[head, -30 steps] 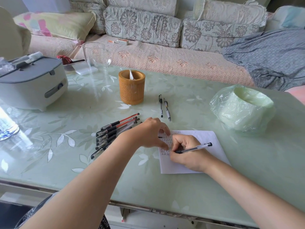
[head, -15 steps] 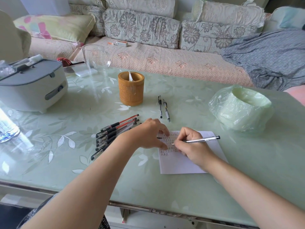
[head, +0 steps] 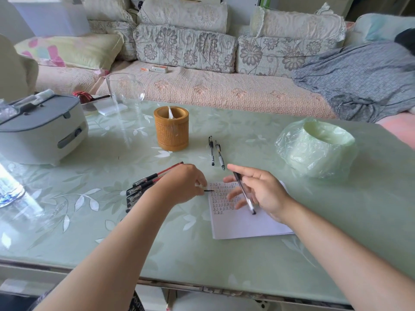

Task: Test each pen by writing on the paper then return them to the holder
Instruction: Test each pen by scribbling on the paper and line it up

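Pinches a slim pen, clear-barrelled with dark ends, loosely between thumb and fingers of the right hand, the remaining fingers spread and motion-blurred. Carries it slantwise just above the paper, tip at the low end over the blank part of the sheet.

Curls the left hand, knuckles up, at the sheet's left edge. Shows a thin black sliver poking out from under those fingertips onto the paper; cannot tell whether pinched or merely lying there.

Flat white rectangular sheet, upper left filled with neat rows of small dark and reddish characters, on a glossy pale green table printed with white leaves.

Behind the left hand, a fanned bundle of pens, black and red caps, partly hidden by the wrist. Beyond the paper, two pens lying side by side, nearly parallel.

Farther back, the holder: a squat upright cylinder, honey-brown, finely woven-looking on its wall, thick-rimmed. Inside, only a pale pointed scrap standing up.

To the right, a round green vessel shrouded in crinkled clear film. To the left, a smooth rounded white appliance with grey lid, and a bulbous clear glass jar. Past the table, a quilted sofa with floral cushions and a rumpled grey blanket.
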Demonstrator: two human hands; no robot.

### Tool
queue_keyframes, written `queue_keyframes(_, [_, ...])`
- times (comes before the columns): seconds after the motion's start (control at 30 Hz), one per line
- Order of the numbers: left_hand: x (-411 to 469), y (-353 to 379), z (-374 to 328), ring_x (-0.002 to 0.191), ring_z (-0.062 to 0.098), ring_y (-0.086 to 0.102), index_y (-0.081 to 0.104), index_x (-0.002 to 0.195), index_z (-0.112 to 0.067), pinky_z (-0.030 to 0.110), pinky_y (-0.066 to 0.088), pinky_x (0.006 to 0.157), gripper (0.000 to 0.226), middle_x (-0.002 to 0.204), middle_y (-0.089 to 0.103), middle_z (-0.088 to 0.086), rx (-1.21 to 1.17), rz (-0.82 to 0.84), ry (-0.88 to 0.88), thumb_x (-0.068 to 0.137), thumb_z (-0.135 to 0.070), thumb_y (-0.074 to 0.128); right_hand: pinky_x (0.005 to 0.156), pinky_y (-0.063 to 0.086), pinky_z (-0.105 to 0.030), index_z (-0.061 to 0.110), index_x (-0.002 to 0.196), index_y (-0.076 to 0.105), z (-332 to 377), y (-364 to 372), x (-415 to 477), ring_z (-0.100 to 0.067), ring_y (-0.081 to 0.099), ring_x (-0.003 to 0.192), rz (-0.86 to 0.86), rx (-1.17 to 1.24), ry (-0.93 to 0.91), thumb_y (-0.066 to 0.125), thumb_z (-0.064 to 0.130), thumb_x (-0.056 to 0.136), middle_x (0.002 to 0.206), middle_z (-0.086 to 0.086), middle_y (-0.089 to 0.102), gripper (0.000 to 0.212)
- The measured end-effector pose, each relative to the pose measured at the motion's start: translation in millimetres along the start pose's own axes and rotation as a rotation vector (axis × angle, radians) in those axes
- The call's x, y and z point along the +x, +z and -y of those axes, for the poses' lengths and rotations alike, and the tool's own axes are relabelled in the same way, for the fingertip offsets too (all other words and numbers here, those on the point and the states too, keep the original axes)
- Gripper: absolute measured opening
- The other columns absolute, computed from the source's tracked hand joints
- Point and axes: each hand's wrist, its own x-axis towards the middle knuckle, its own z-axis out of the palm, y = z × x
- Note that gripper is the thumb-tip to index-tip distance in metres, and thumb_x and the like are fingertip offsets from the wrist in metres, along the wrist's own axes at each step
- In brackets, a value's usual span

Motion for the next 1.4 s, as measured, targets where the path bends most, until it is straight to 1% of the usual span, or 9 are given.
queue_keyframes(0.1, [1, 0, -3, 0.086, 0.008, 0.054, 0.072, 0.099, -0.026, 0.023, 0.042, 0.071, 0.016, 0.098, 0.062, -0.009, 0.021, -0.025, -0.012, 0.083, -0.026, 0.074, 0.051, 0.052, -0.035, 0.008, 0.120, 0.064, 3, -3, 2, -0.029, 0.062, 0.065, 0.014, 0.019, -0.004, 0.031, -0.003, 0.101, 0.104, -0.018, 0.063, 0.039])
queue_keyframes(0.23, [0, -2, -3, 0.073, 0.005, 0.058, 0.071, 0.091, -0.026, 0.019, 0.042, 0.060, 0.013, 0.082, 0.066, -0.015, -0.110, -0.076, -0.019, 0.080, -0.025, 0.077, 0.050, 0.045, -0.030, 0.022, 0.104, 0.059, 3, -3, 9, -0.019, 0.056, 0.055, -0.087, -0.427, -0.106, 0.056, 0.002, 0.094, 0.088, -0.001, 0.068, 0.022])
queue_keyframes(0.4, [-2, -5, -2, 0.070, 0.000, 0.056, 0.072, 0.092, -0.027, 0.015, 0.041, 0.060, 0.012, 0.079, 0.064, -0.015, -0.204, -0.091, -0.019, 0.082, -0.028, 0.076, 0.077, 0.050, -0.025, 0.038, 0.094, 0.071, 5, -4, 9, -0.003, 0.062, 0.076, -0.193, -0.967, -0.150, 0.069, 0.025, 0.087, 0.087, 0.021, 0.069, 0.015])
queue_keyframes(0.63, [-6, -6, -13, 0.070, -0.005, 0.056, 0.074, 0.093, -0.031, 0.007, 0.038, 0.058, 0.009, 0.079, 0.065, -0.018, -0.256, -0.061, 0.004, 0.084, -0.032, 0.074, 0.091, 0.046, -0.034, 0.028, 0.104, 0.073, 10, -1, 5, -0.013, 0.061, 0.100, -0.150, -1.150, -0.278, 0.063, 0.020, 0.092, 0.103, 0.012, 0.072, 0.018])
queue_keyframes(0.73, [-7, -4, -20, 0.063, -0.007, 0.057, 0.074, 0.089, -0.032, 0.007, 0.041, 0.056, 0.007, 0.075, 0.067, -0.017, -0.320, -0.034, 0.005, 0.083, -0.033, 0.074, 0.090, 0.046, -0.034, 0.025, 0.106, 0.072, 6, 0, 7, -0.012, 0.059, 0.098, -0.081, -1.090, -0.311, 0.060, 0.017, 0.093, 0.101, 0.009, 0.070, 0.019])
queue_keyframes(0.83, [-7, -2, -29, 0.061, 0.002, 0.059, 0.076, 0.084, -0.027, 0.020, 0.050, 0.062, 0.005, 0.077, 0.073, -0.007, -0.478, -0.012, -0.055, 0.082, -0.032, 0.075, 0.084, 0.046, -0.035, 0.023, 0.106, 0.067, 0, 0, 7, -0.016, 0.055, 0.094, -0.020, -1.204, -0.377, 0.051, 0.024, 0.093, 0.095, 0.009, 0.068, 0.021])
queue_keyframes(1.07, [-18, 0, -48, 0.057, 0.005, 0.054, 0.078, 0.079, -0.016, 0.017, 0.038, 0.053, 0.009, 0.071, 0.072, -0.001, -0.788, 0.151, -0.228, 0.081, -0.024, 0.077, 0.053, 0.031, -0.030, 0.021, 0.057, 0.043, -2, 5, 6, -0.021, 0.039, 0.053, -0.138, -1.558, -0.571, 0.047, 0.071, 0.073, 0.051, 0.007, 0.044, 0.053])
queue_keyframes(1.17, [-20, 0, -48, 0.051, 0.005, 0.049, 0.080, 0.078, -0.018, 0.019, 0.038, 0.055, 0.007, 0.062, 0.067, -0.004, -0.815, 0.178, -0.256, 0.077, -0.025, 0.081, 0.044, 0.025, -0.024, 0.015, 0.047, 0.044, -3, 7, 7, -0.024, 0.042, 0.043, -0.157, -1.569, -0.572, 0.046, 0.071, 0.070, 0.040, 0.003, 0.041, 0.060])
queue_keyframes(1.4, [-21, 5, -46, 0.069, 0.016, 0.055, 0.080, 0.082, -0.014, 0.021, 0.039, 0.058, 0.011, 0.074, 0.072, 0.006, -0.857, 0.248, -0.284, 0.077, -0.023, 0.081, 0.046, 0.013, -0.019, 0.015, 0.045, 0.031, -9, 11, 3, -0.026, 0.033, 0.037, -0.172, -1.524, -0.567, 0.044, 0.061, 0.068, 0.037, 0.001, 0.028, 0.053])
